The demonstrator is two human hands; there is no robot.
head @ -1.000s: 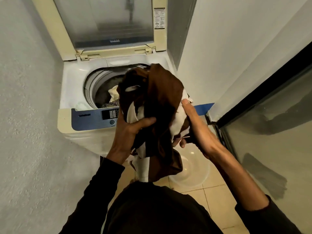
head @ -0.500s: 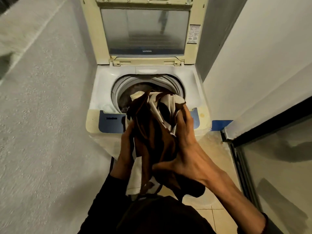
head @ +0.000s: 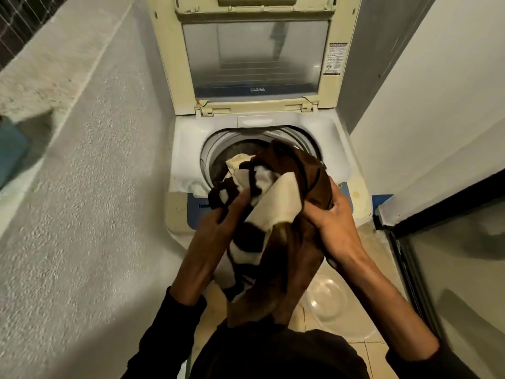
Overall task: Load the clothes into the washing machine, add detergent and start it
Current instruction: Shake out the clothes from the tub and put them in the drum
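A top-loading washing machine [head: 188, 149] stands ahead with its lid [head: 257, 56] raised upright. A bundle of brown and cream clothes [head: 284, 203] is held over the front rim and blue control panel, its top leaning over the drum opening [head: 232, 151]. My left hand [head: 224, 222] grips the bundle from the left and below. My right hand [head: 333, 222] grips its brown right side. A tail of cloth hangs down toward my body. The drum's contents are mostly hidden by the bundle.
A rough plaster wall [head: 82, 187] runs close along the left. A white wall [head: 437, 105] and a dark-framed glass door [head: 451, 255] close in on the right. A clear plastic basin [head: 328, 302] sits on the tiled floor by my feet.
The bundle has moved forward and up over the drum opening. My right hand has shifted to the bundle's right side. The view has come closer to the machine.
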